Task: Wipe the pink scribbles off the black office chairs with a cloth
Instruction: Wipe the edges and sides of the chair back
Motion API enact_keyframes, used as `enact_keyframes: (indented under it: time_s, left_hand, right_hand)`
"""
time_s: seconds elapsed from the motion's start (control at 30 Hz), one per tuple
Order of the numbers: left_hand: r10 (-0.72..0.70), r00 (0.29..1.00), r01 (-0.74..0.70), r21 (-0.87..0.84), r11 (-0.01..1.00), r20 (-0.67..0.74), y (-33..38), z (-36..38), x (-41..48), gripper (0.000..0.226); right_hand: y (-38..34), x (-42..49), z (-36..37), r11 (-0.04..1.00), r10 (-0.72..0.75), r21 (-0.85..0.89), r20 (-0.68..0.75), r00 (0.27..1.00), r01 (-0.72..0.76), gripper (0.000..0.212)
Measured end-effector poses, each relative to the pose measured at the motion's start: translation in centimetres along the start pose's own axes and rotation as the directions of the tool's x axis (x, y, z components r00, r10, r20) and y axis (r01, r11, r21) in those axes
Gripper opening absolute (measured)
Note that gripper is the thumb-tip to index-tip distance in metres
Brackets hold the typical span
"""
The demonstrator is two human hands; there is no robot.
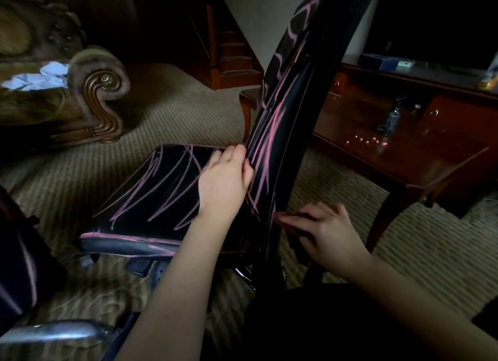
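Dim room, ribbed carpet [175, 110]. The left hand [225, 180] sits where seat meets backrest, fingers tucked away, grip unclear. The right hand [323, 228] lies straight-fingered against the black office chair [167, 188], which is covered in pink scribbles [269, 134].

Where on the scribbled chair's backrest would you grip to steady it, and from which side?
Probably the backrest by its slim near edge, low down, coming from the right where the right hand touches it: the panel stands nearly upright and thin enough for fingers to wrap, leaving the scribbled face free.
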State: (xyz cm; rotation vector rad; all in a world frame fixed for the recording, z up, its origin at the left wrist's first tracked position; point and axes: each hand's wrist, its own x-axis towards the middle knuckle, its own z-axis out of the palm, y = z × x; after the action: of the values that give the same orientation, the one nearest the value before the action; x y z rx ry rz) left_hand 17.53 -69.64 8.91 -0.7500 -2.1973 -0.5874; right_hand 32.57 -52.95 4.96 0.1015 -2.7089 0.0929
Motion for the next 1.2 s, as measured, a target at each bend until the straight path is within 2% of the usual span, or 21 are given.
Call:
enact_keyframes:
  time_s: [0.07, 0.17, 0.23, 0.3, 0.37, 0.43, 0.5, 0.57, 0.67, 0.73, 0.8, 0.9, 0.97, 1.03, 1.13, 1.2]
  left_hand:
    - [0.019, 1.000, -0.018, -0.065, 0.998, 0.019, -0.3, -0.3, -0.4, 0.025]
    - [0.035, 0.998, -0.030, -0.085, 0.996, 0.054, -1.3, -0.7, -1.3, 0.022]
    - [0.005, 0.995, 0.006, -0.115, 0.993, 0.099, -1.7, -0.7, -2.0, 0.018]
    - [-0.016, 0.990, 0.037, -0.145, 0.989, 0.143, -1.8, -0.4, -2.7, 0.014]
    - [-0.027, 0.985, 0.052, -0.146, 0.988, 0.169, -1.7, 0.0, -3.0, 0.014]
    - [-0.052, 0.984, 0.077, -0.145, 0.987, 0.169, -1.4, 0.2, -2.9, 0.014]
    - [-0.073, 0.983, 0.098, -0.146, 0.984, 0.167, -1.1, 0.4, -2.7, 0.015]
    - [-0.079, 0.985, 0.101, -0.135, 0.986, 0.156, -0.9, 0.5, -2.5, 0.016]
    - [-0.073, 0.988, 0.087, -0.101, 0.991, 0.137, -0.5, 0.7, -2.3, 0.016]
    - [-0.073, 0.989, 0.083, -0.072, 0.994, 0.131, -0.1, 0.9, -2.2, 0.015]
    - [-0.074, 0.989, 0.082, -0.058, 0.995, 0.127, 0.2, 1.0, -2.0, 0.015]
    - [-0.085, 0.988, 0.097, -0.091, 0.991, 0.129, 0.3, 1.1, -1.9, 0.016]
    - [-0.084, 0.989, 0.097, -0.105, 0.990, 0.125, 0.2, 1.1, -1.9, 0.016]
    - [-0.086, 0.989, 0.100, -0.113, 0.989, 0.120, 0.2, 1.2, -1.8, 0.015]
    - [-0.098, 0.987, 0.112, -0.110, 0.988, 0.124, 0.2, 1.2, -1.7, 0.014]
    - [-0.098, 0.988, 0.111, -0.110, 0.988, 0.121, 0.1, 1.2, -1.7, 0.013]
  right_hand:
    - [0.4, 0.0, -0.9, 0.999, -0.043, 0.020, -0.034, 0.998, 0.044, 0.045]
    - [0.0, 1.5, -3.5, 0.992, -0.112, 0.034, -0.245, 0.963, 0.124, 0.048]
    - [-0.5, 3.1, -5.4, 0.993, -0.097, 0.035, -0.348, 0.933, 0.116, 0.047]
    - [-0.9, 4.1, -5.9, 0.998, -0.045, 0.028, -0.368, 0.929, 0.059, 0.046]
    - [-1.3, 3.8, -4.5, 1.000, 0.004, 0.020, -0.307, 0.952, 0.002, 0.047]
    - [-1.8, 2.2, -1.7, 1.000, 0.019, -0.007, -0.129, 0.991, -0.020, 0.048]
    - [-2.0, 0.9, 0.3, 0.999, 0.011, -0.050, 0.031, 0.999, -0.010, 0.051]
    - [-1.8, 1.3, -0.3, 0.997, -0.003, -0.071, -0.002, 1.000, 0.003, 0.052]
    - [-1.7, 3.8, -4.1, 0.998, 0.034, -0.038, -0.267, 0.963, -0.045, 0.051]
    - [-1.9, 4.9, -5.6, 0.996, 0.071, -0.035, -0.322, 0.944, -0.087, 0.053]
    - [-2.4, 4.3, -4.3, 0.990, 0.091, -0.079, -0.251, 0.964, -0.114, 0.055]
    - [-2.8, 1.3, 0.8, 0.988, 0.119, -0.106, 0.025, 0.993, -0.115, 0.057]
    - [-2.4, 0.1, 2.1, 0.988, 0.128, -0.102, 0.087, 0.988, -0.119, 0.057]
    - [-1.9, 1.2, 0.7, 0.989, 0.113, -0.091, -0.005, 0.994, -0.113, 0.056]
    - [-1.4, 3.6, -3.0, 0.994, 0.104, -0.010, -0.232, 0.967, -0.109, 0.054]
    - [-0.9, 4.1, -3.8, 0.994, 0.106, 0.030, -0.290, 0.951, -0.101, 0.053]
